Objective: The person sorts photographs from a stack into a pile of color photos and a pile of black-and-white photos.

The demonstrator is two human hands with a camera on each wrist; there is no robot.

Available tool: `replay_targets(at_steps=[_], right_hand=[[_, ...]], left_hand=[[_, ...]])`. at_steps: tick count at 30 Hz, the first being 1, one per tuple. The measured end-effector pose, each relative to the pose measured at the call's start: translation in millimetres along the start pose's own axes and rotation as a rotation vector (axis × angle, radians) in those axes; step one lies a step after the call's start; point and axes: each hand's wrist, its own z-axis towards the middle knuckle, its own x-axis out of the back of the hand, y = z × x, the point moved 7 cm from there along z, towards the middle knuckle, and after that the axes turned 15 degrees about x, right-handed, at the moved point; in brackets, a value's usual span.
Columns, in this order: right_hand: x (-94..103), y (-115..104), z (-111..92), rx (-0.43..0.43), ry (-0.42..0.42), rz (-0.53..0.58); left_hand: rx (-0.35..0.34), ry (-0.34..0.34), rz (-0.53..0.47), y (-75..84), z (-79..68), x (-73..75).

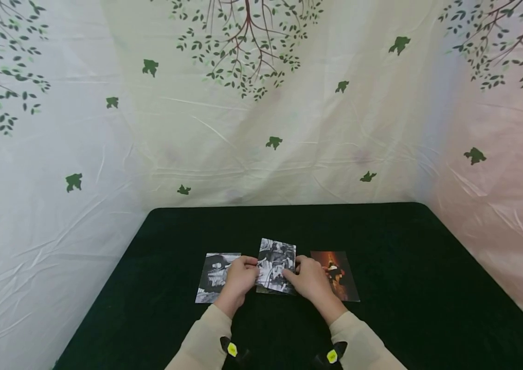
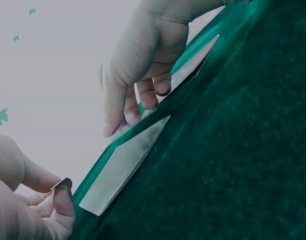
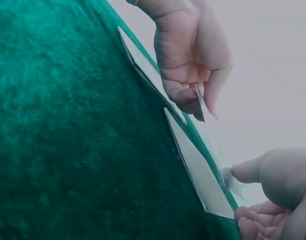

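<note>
A black-and-white photo card (image 1: pixel 272 262) is held slightly tilted between two hands. My left hand (image 1: pixel 241 280) pinches its left edge, a grip also visible on the left hand (image 2: pixel 30 202) in the left wrist view. On the other side, my right hand (image 1: pixel 311 279) holds its right edge with the thumb over the front. Below it lies another card (image 1: pixel 268 291), mostly covered in the head view; its pale outline (image 3: pixel 200 172) shows in the right wrist view. Glare washes out the held card's face in both wrist views.
Left of the hands lies a black-and-white card (image 1: pixel 205 285), partly behind the left hand. To the right, a dark card with an orange picture (image 1: pixel 346 282) is partly covered by the right hand. A dark green cloth-covered table (image 1: pixel 280 223) meets a leaf-printed curtain (image 1: pixel 224 169).
</note>
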Motion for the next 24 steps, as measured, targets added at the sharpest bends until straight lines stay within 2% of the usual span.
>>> replay_targets(at_steps=[5,12,17,20,24], right_hand=[[10.0,-1,4,0.037,0.124,0.026],[20.9,-1,4,-0.021,0.245,0.139],[22.4,3,4,-0.041,0.257,0.206],[20.0,7,4,-0.067,0.238,0.263],[17.0,10,4,-0.1,0.219,0.32]], left_hand=[[-0.012,-0.027,-0.084,4.0,0.3,0.3],[-0.039,0.003,-0.051,7.6,-0.8,2.7],[-0.062,0.084,0.001,11.0,-4.3,7.7],[-0.05,0.132,0.03,10.4,-4.8,10.7],[-0.029,0.156,0.044,9.0,-4.3,11.7]])
